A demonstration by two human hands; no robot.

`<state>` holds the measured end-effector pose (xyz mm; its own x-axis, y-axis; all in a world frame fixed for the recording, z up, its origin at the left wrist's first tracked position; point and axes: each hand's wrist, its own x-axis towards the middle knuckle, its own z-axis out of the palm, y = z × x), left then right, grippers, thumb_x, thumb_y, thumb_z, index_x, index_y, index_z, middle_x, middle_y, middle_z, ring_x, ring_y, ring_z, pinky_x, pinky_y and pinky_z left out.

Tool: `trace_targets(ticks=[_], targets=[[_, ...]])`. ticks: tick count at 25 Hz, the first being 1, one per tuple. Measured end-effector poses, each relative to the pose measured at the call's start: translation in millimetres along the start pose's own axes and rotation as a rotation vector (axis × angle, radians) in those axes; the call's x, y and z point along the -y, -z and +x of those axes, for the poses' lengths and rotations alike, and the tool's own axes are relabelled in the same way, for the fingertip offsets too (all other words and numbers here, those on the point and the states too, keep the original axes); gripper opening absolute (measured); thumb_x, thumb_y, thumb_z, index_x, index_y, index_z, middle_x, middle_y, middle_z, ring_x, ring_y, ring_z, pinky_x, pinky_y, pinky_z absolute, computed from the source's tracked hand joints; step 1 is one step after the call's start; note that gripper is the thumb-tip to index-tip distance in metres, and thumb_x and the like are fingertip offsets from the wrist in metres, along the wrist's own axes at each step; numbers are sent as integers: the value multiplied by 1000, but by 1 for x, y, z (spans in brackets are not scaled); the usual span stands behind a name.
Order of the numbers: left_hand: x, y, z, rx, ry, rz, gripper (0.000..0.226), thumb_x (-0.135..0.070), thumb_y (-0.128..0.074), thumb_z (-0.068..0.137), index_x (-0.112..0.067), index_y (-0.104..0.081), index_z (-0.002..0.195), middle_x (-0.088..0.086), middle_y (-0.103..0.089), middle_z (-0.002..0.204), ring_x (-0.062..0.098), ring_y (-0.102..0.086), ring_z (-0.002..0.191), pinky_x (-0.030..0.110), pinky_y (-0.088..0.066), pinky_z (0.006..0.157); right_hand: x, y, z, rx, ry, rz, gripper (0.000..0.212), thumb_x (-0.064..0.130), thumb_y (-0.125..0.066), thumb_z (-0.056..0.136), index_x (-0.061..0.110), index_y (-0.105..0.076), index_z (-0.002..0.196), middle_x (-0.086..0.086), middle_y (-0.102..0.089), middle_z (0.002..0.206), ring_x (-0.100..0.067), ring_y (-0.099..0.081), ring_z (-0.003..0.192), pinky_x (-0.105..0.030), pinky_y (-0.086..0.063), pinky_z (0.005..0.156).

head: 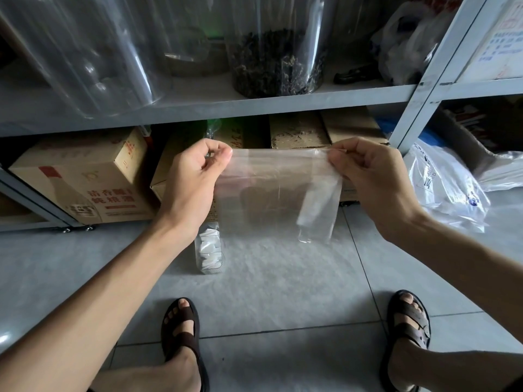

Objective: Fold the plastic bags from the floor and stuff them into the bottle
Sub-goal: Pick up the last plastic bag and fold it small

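Tiled floor (283, 292). 1 plastic bag (268, 193), top corners pinched by left hand (195, 171), right hand (373, 176); bottle (209, 250) below left hand. Keep edge taut, match corners.

Both arms reach forward. The left hand (195, 176) and right hand (373, 176) each pinch the plastic bag (277, 193) by its top edge.

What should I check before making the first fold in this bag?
1. Left hand grip on a top corner of the bag: ok, pinched.
2. Right hand grip on the other top corner: ok, pinched.
3. Bag hanging flat: not ok, a strip near its right edge is doubled over.
4. Bottle standing on the floor: ok, below the left hand.
5. Bottle mouth open: cannot tell, hidden behind the bag and left hand.
6. Other bags waiting: ok, on the floor at right.
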<state>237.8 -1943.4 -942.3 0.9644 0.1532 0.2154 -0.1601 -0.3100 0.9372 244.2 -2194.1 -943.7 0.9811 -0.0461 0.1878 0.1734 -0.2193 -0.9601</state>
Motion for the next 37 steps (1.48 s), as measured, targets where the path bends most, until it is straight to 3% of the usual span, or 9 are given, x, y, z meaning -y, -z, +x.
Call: trace_targets(ticks=[5,12,14,17,19,22,25,29,37], targets=[[-5,-3,-3,7,20,-50,18,-20,-57,101,-17,-66,85,-15,-47,64,0,-37,56,14,-30,52,5,-4,-5,140,-183,235,22,27,-67,89,7,-72,97,-10,-76,93,-24,-73,86,-38,-60,75],[-12,-3,-6,-19,96,-105,23,-16,-58,100,-17,-64,78,-12,-46,57,1,-36,42,11,-28,44,7,-5,-4,69,-194,258,8,13,-67,91,10,-75,91,-5,-75,84,-17,-69,78,-36,-60,81],[-13,0,-6,27,165,-180,20,-18,-62,97,-17,-66,78,-3,-58,63,6,-51,55,16,-44,56,7,-5,-4,68,-188,248,8,13,-67,91,11,-74,89,-3,-74,81,-14,-69,76,-33,-59,79],[-8,12,0,174,253,-214,11,-22,-65,94,-17,-72,88,18,-69,95,32,-65,88,45,-55,81,8,-3,-4,65,-156,199,9,12,-66,92,12,-73,86,-1,-74,77,-11,-69,71,-25,-60,67],[-10,20,1,254,247,-151,13,-24,-64,94,-15,-73,96,11,-73,98,27,-70,89,37,-58,76,9,-3,-4,77,-136,152,9,11,-66,92,12,-73,87,1,-75,77,-10,-70,69,-22,-57,61],[-16,24,0,371,200,-3,32,-39,-72,80,-19,-73,105,2,-76,99,12,-70,91,27,-52,78,10,-4,-6,121,-97,98,9,9,-67,91,14,-75,89,2,-76,79,-9,-71,71,-21,-56,62],[-18,23,0,510,136,191,41,-42,-82,73,-27,-72,110,-5,-77,102,8,-71,98,34,-53,95,10,-7,-8,179,-25,20,14,10,-70,89,22,-76,87,4,-76,80,-8,-69,73,-21,-54,66],[-18,12,-8,522,-87,345,42,-22,-85,76,-28,-70,115,-14,-75,96,-2,-70,93,28,-55,92,9,-13,-12,206,62,-94,19,12,-73,87,31,-75,83,9,-75,79,-4,-68,74,-18,-51,71],[-16,3,-12,554,-378,448,46,-6,-81,79,-37,-66,110,-7,-73,83,17,-72,80,39,-59,78,6,-13,-9,261,43,-87,15,10,-72,87,25,-76,86,8,-76,82,-3,-68,73,-13,-48,68]])
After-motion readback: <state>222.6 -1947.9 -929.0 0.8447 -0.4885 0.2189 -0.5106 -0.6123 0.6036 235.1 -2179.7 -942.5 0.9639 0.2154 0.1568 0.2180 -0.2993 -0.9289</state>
